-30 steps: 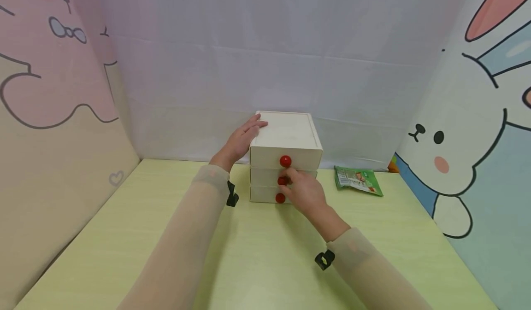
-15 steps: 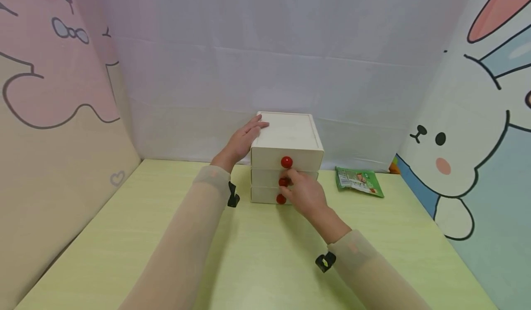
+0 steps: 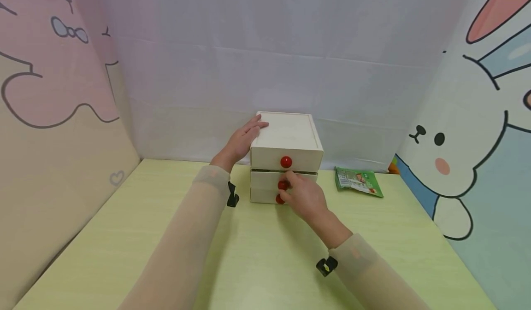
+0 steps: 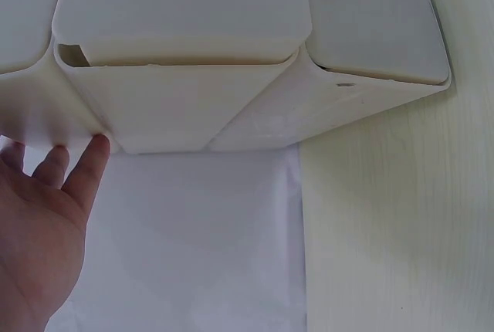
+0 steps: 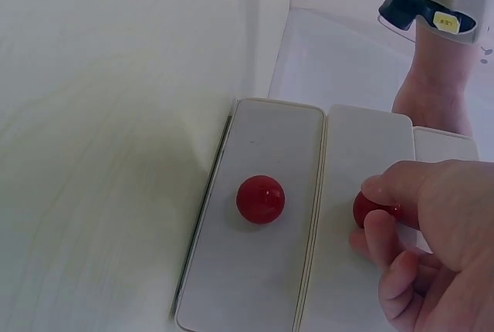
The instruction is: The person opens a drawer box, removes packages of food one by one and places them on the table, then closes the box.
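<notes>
A small white drawer cabinet (image 3: 288,130) with three stacked drawers, each with a red knob, stands against the back curtain. My right hand (image 3: 306,195) pinches the middle drawer's red knob (image 3: 283,185) between thumb and fingers. That middle drawer (image 3: 263,179) sticks out slightly, with a dark gap along its top edge. My left hand (image 3: 240,143) rests on the cabinet's left side, its fingers straight and reaching onto the top edge. In the right wrist view the bottom drawer's knob (image 5: 260,199) shows beside the gripped one. The top drawer (image 3: 269,158) looks closed.
A green snack packet (image 3: 358,181) lies on the light wooden table (image 3: 257,254) to the right of the cabinet. Printed cartoon panels border both sides of the table, and a white curtain (image 3: 282,47) hangs behind.
The middle drawer has come out a little toward me, with my right hand gripping its knob throughout. The left hand stays in place on the cabinet.
</notes>
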`<state>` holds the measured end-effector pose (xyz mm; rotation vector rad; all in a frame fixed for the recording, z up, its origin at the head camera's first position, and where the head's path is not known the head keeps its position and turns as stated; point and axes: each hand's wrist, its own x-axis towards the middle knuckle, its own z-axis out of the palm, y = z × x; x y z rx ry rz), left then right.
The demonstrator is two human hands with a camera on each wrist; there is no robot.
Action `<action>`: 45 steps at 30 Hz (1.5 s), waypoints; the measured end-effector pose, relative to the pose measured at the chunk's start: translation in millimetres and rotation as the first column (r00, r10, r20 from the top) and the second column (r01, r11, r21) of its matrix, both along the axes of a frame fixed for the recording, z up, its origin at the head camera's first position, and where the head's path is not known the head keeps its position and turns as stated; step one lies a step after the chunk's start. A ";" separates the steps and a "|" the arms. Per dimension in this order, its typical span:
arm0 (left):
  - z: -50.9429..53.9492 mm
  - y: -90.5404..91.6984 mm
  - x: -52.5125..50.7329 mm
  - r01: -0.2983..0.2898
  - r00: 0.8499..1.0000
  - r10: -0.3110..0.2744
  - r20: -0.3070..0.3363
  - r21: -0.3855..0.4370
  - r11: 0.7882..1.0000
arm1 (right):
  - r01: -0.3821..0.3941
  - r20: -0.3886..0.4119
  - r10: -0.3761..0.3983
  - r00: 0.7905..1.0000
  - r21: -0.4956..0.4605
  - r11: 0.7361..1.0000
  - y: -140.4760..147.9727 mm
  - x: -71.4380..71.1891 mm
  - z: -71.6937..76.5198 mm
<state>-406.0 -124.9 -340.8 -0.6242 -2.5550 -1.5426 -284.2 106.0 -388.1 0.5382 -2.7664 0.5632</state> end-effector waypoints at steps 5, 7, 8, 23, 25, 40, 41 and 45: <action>-2.1 -1.4 0.5 0.006 1.000 -0.006 0.004 0.002 1.000 | 0.000 -0.003 0.000 1.000 0.000 1.000 -0.9 2.9 -0.7; -2.6 -1.8 0.0 0.008 1.000 -0.008 0.001 0.004 1.000 | -0.003 -0.008 0.003 1.000 -0.001 1.000 -0.9 3.5 -1.1; -2.7 -1.8 -0.2 0.007 1.000 -0.007 -0.002 0.003 1.000 | -0.004 -0.011 0.004 1.000 -0.002 1.000 -0.8 3.8 -1.2; -2.5 -0.8 -1.6 0.019 1.000 -0.019 -0.004 0.010 1.000 | -0.026 -0.043 0.025 0.999 -0.009 1.000 4.1 13.1 -2.8; -2.0 -0.9 -1.1 0.022 1.000 -0.021 -0.005 0.012 1.000 | -0.026 -0.040 0.026 0.999 -0.008 1.000 4.0 14.4 -2.4; -3.1 -2.8 -3.3 0.029 1.000 -0.029 -0.013 0.017 0.999 | -0.043 -0.065 0.044 0.997 0.007 0.999 3.1 23.4 -2.6; -3.3 -2.9 -3.5 0.029 1.000 -0.028 -0.013 0.018 0.999 | -0.045 -0.069 0.045 0.997 0.008 0.999 3.1 24.0 -2.8; -3.2 -2.4 -3.2 0.027 1.000 -0.026 -0.012 0.022 0.999 | -0.048 -0.076 0.049 0.996 0.015 0.999 3.8 26.5 -3.3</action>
